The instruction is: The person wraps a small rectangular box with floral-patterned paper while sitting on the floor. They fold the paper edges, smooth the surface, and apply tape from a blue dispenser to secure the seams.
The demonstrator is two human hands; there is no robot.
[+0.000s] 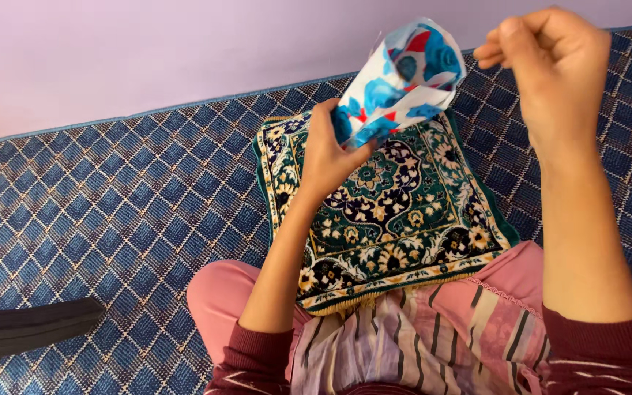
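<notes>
Mat [396, 219]: ornate green patterned square, lying on the lap.
Cloth [404, 80]: white with blue and red flowers; bunched, long axis rising up and right, held above the mat.
Left hand [327, 157]: grip pinched on the cloth's lower end, forearm raised.
Right hand [550, 62]: lifted, fingers curled shut; contents unclear.

Black strap [23, 333] cut off at left edge; thread too thin to see.

The floor is covered by a blue diamond carpet [111, 197]. 1 small green mat [396, 212] and 1 black strap [23, 329] are laid on it.
</notes>
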